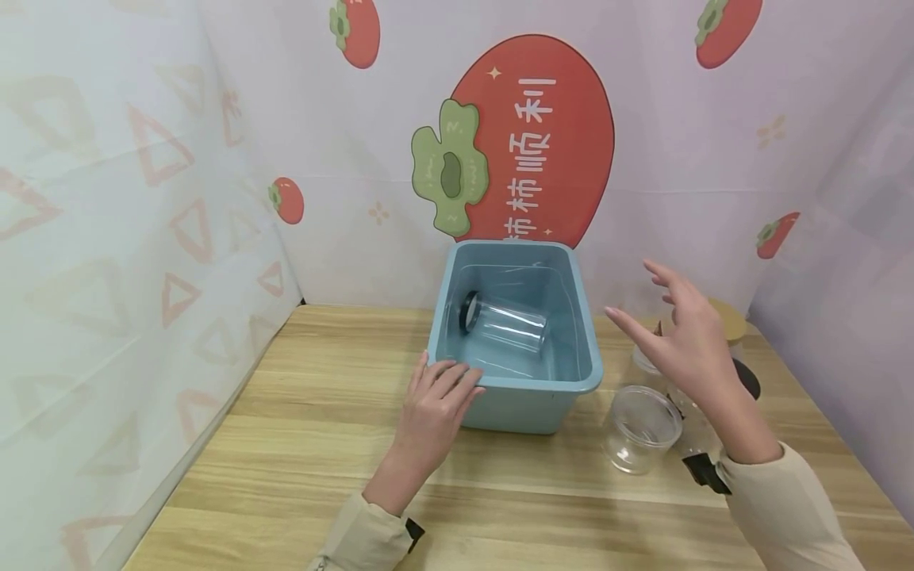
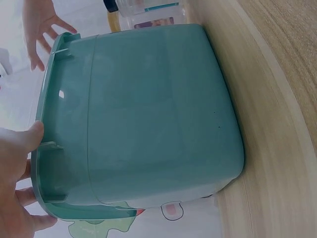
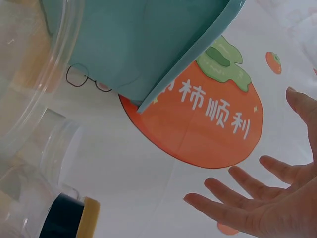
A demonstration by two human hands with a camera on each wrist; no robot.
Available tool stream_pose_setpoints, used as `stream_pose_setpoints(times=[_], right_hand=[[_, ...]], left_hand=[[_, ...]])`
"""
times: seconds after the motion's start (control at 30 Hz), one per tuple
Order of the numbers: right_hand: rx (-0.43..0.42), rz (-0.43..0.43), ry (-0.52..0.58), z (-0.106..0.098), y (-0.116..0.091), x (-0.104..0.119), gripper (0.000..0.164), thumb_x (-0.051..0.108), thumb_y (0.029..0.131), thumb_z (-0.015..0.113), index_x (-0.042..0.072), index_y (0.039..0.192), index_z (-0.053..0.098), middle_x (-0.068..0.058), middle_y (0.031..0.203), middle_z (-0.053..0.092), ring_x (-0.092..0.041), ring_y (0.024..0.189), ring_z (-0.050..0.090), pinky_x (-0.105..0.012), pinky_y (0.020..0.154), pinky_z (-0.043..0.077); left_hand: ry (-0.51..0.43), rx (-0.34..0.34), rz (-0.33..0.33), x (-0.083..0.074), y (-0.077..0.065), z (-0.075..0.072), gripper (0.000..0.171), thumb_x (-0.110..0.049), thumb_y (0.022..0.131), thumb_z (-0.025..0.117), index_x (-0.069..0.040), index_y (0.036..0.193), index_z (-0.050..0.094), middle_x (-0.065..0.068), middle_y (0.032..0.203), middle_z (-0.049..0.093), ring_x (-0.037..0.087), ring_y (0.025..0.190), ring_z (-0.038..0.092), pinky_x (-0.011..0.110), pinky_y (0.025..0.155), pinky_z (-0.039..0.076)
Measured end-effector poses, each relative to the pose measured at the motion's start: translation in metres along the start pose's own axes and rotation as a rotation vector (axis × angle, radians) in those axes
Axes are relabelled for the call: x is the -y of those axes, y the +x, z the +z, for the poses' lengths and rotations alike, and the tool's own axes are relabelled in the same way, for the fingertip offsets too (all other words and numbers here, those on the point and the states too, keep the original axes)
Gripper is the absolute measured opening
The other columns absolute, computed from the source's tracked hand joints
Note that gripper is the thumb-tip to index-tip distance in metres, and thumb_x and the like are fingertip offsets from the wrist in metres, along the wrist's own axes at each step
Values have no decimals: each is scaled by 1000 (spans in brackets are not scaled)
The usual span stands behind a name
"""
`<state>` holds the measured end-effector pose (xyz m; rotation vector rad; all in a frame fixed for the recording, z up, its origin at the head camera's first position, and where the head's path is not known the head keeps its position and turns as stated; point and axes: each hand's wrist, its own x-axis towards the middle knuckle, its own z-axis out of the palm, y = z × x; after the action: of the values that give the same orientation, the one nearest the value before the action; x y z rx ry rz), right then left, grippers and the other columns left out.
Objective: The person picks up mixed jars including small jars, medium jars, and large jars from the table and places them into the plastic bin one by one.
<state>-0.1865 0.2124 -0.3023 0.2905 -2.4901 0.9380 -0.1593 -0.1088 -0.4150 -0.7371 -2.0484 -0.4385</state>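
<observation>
A blue plastic bin [image 1: 514,408] stands on the table, its far end close to the backdrop. My left hand [image 1: 432,400] grips the near left corner of its rim; in the left wrist view the thumb [image 2: 33,136] lies on the outside and the fingers hook over the edge. Inside the bin a clear jar [image 1: 514,325] with a black lid [image 1: 468,312] lies on its side. My right hand [image 1: 689,341] is raised to the right of the bin, fingers spread and holding nothing. Below it stands a short clear tub [image 1: 643,428].
More clear containers cluster behind and under the right hand, one with a yellow lid [image 1: 728,321] and one with a dark lid [image 1: 746,379]. A white cloth backdrop [image 1: 357,246] printed with red fruit rises behind the wooden table [image 1: 321,396], and cloth hangs at both sides.
</observation>
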Motion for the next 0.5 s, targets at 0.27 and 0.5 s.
stream_pose_setpoints(times=[0.27,0.5], right_hand=[[-22,19,-8,-5,-12,-8,83,30,93,83,6,161,42,-32,150,52,-55,130,53,-73,100,45],[-62,39,-10,-12,-19,-18,81,25,92,84,6,160,43,-30,152,52,-59,126,55,-74,95,45]], left_hand=[[6,-14,-2,-1,-1,1,24,-27,104,63,-10,108,80,7,105,77,30,104,70,67,103,52],[9,-25,0,-1,0,2,27,-15,81,86,-9,107,80,6,103,77,29,103,70,68,101,53]])
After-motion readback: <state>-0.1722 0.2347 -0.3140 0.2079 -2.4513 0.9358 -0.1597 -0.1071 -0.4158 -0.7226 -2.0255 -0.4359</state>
